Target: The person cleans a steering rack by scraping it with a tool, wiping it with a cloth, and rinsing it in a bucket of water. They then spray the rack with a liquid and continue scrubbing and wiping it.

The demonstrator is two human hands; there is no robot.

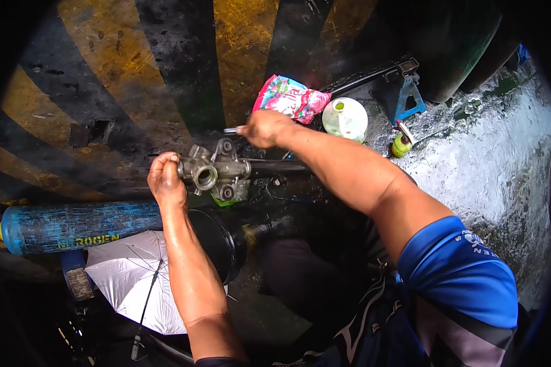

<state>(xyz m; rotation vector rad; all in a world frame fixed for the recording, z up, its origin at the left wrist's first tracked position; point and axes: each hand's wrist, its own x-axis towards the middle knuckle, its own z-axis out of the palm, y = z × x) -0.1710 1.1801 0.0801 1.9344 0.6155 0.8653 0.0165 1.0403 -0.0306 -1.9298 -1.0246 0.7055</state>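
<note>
A metal housing with a round opening and mounting lugs lies sideways in the middle, joined to a long dark tube that runs right beneath my right forearm. My left hand is closed on the left end of the housing. Above the housing, my right hand is closed round a small metal tool, whose tip points left; most of it is hidden in the fist. A pink packet lies just behind my right hand. Something green shows beneath the housing.
A white container stands right of the packet. Farther right are a blue metal stand and a small yellow-green bottle. At lower left lie a blue cylinder and an open umbrella, beside a black round container.
</note>
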